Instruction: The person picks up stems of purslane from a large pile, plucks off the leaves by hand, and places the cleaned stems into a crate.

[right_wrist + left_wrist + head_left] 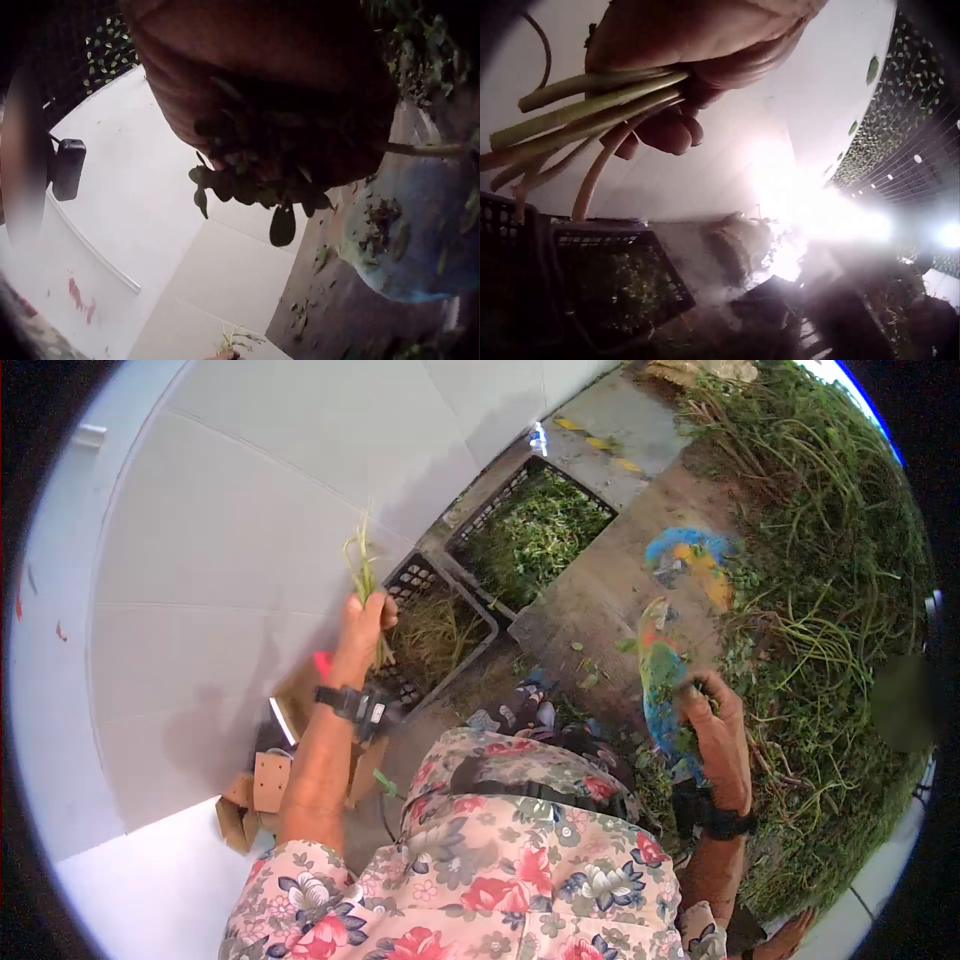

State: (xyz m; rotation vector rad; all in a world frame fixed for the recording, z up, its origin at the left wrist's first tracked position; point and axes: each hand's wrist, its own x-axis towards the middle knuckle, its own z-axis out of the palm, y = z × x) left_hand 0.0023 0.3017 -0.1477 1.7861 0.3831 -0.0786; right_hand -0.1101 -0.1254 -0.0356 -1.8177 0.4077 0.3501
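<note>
My left hand (365,622) grips a small bunch of pale green stems (592,116), raised beside the wall. Their cut ends stick out past the palm in the left wrist view, with curled fingertips beneath. Below that hand stands a black plastic crate (412,575) holding yellowish stems. Over on the other side, my right hand (718,725) has its fingers bent round a leafy green sprig (281,225). A stem (427,150) juts out beyond that hand; the fingers themselves are mostly dark in the right wrist view.
A large heap of leafy stems (830,610) lies along the right. A second crate (490,502) holds green leaves. Colourful parrot shapes (660,670) show on the floor. Cardboard boxes (270,780) stand at lower left, a bottle (538,438) by the wall. Another person's hand (790,935) appears bottom right.
</note>
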